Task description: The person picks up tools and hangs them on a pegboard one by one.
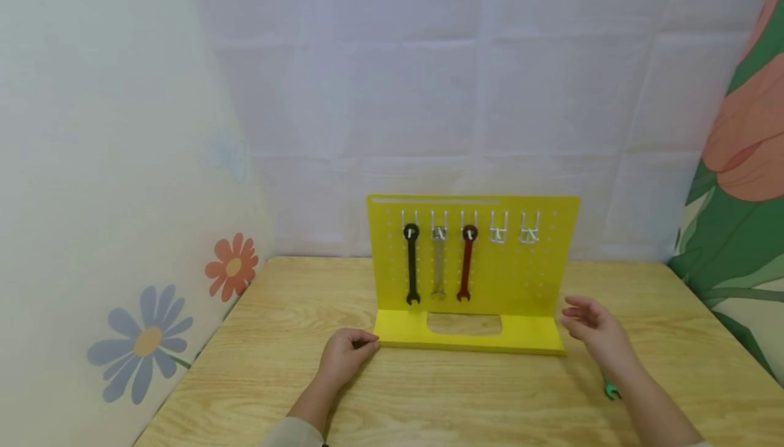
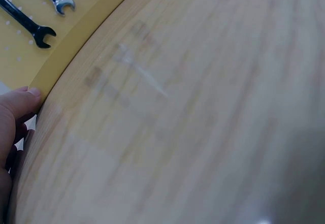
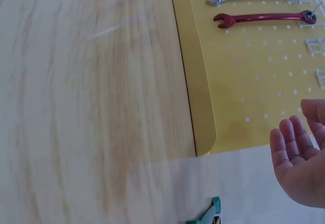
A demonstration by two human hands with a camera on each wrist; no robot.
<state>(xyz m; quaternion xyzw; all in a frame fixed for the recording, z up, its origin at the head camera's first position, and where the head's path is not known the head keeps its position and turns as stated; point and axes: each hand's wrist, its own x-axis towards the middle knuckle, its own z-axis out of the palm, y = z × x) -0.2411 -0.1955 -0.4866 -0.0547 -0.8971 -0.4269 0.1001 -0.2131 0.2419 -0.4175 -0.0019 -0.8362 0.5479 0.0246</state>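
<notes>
Wood table (image 1: 453, 399), white cloth (image 1: 367, 100) behind. Hooked on board (image 1: 513, 284): black wrench (image 1: 412, 267), silver wrench (image 1: 439, 267), red wrench (image 1: 467, 267). Green wrench (image 1: 612, 391) on table, at right. Pinched in left hand (image 1: 343, 356): board's corner. Beside board: right hand (image 1: 601, 340), fingers apart from thumb.

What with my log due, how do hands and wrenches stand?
Left hand holds yellow pegboard. Right hand empty. Black wrench, silver wrench, red wrench hung. Green wrench on table, partly hidden by right arm.
</notes>
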